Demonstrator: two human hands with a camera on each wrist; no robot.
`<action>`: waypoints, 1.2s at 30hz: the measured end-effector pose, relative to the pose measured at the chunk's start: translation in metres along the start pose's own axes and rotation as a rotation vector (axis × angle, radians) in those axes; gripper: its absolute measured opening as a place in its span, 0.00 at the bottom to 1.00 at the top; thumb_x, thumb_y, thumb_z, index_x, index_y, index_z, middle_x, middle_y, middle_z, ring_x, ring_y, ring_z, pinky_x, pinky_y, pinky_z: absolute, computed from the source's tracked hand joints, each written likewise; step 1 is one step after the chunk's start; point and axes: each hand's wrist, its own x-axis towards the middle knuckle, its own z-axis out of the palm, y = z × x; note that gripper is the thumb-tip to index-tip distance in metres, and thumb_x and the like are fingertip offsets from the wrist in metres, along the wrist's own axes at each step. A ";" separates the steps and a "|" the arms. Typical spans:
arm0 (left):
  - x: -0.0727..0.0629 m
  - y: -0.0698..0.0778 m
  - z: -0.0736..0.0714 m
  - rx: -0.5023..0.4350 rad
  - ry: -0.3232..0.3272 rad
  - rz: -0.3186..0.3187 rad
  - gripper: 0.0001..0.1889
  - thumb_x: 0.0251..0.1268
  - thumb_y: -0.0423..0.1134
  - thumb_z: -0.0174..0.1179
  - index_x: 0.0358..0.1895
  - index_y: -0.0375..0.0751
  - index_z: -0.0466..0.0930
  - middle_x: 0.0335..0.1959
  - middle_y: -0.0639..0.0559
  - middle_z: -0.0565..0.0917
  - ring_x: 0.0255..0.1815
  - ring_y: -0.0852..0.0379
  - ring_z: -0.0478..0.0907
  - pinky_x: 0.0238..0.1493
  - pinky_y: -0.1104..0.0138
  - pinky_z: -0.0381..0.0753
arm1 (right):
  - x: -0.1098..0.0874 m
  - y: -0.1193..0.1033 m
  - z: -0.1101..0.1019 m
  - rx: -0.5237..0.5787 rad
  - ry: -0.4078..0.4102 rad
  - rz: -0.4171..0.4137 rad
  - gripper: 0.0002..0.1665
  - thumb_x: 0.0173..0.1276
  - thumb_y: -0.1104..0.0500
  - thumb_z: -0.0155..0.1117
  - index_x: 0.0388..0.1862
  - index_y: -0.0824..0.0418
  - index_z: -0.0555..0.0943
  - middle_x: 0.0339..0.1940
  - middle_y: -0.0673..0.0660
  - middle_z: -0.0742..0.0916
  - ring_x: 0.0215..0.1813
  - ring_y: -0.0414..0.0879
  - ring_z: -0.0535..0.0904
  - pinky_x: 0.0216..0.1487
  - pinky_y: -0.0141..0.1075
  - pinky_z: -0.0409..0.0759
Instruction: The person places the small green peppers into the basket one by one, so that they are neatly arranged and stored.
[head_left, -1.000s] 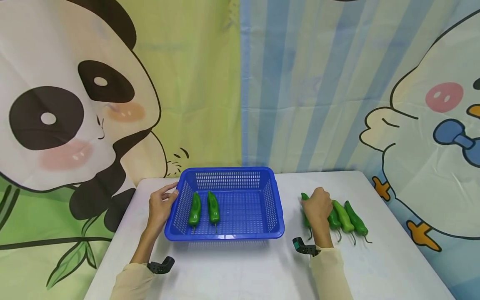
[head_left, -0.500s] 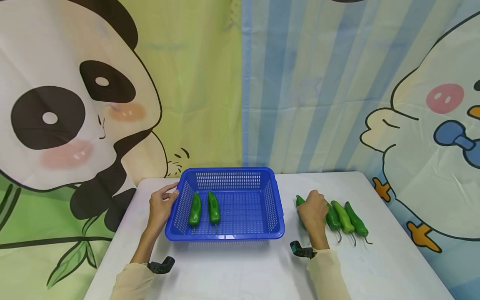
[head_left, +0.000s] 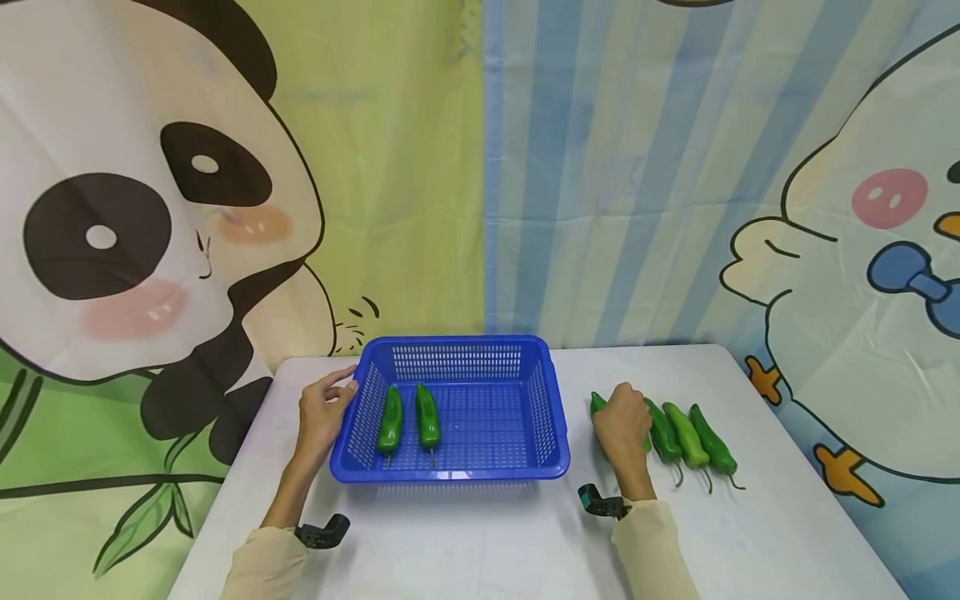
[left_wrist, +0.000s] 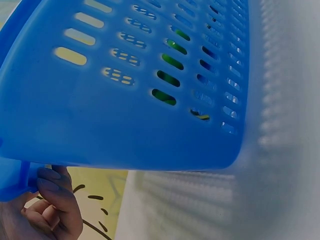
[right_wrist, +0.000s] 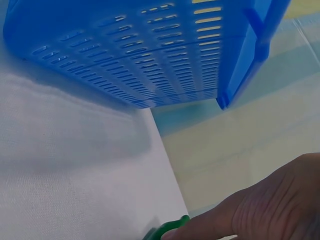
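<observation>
My left hand [head_left: 320,417] holds the left rim of a blue plastic basket [head_left: 480,475]; in the left wrist view its curled fingers [left_wrist: 60,195] sit at the basket's rim. Inside the basket, two long green peppers [head_left: 390,421] lie side by side at the left. To the basket's right, my right hand [head_left: 624,425] grips a green pepper [head_left: 597,402] from above and hides most of it. The right wrist view shows the thumb against that pepper [right_wrist: 165,229]. A bit of green [head_left: 647,443] shows at the hand's right edge.
Right of my right hand, several green peppers [head_left: 687,435] lie in a slanted row on the white table [head_left: 465,550], stems toward me. Behind the table's far edge hangs a printed curtain [head_left: 405,183]. Each wrist carries a small black camera [head_left: 600,502].
My right hand has shifted a little to the left, and the leftmost pepper has moved left with it. The left hand and the basket stay where they were.
</observation>
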 end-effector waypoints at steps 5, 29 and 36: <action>0.000 0.001 0.000 0.001 -0.003 -0.012 0.21 0.84 0.37 0.61 0.73 0.37 0.81 0.41 0.29 0.92 0.25 0.68 0.86 0.28 0.74 0.85 | 0.003 0.005 0.001 0.016 0.020 -0.002 0.09 0.50 0.69 0.69 0.28 0.73 0.79 0.34 0.79 0.88 0.38 0.78 0.86 0.38 0.68 0.81; 0.001 0.000 0.001 0.003 0.000 0.001 0.21 0.84 0.38 0.61 0.73 0.38 0.82 0.42 0.28 0.92 0.25 0.69 0.85 0.28 0.74 0.85 | 0.005 -0.004 -0.027 0.208 -0.190 0.160 0.24 0.59 0.53 0.85 0.41 0.74 0.92 0.41 0.72 0.93 0.41 0.62 0.89 0.41 0.51 0.86; 0.000 -0.001 0.001 0.000 0.003 0.003 0.21 0.84 0.37 0.61 0.72 0.37 0.82 0.42 0.27 0.92 0.24 0.70 0.85 0.28 0.74 0.85 | 0.009 -0.003 -0.037 0.631 -0.338 0.336 0.31 0.63 0.55 0.85 0.56 0.75 0.87 0.27 0.55 0.92 0.28 0.43 0.90 0.40 0.40 0.92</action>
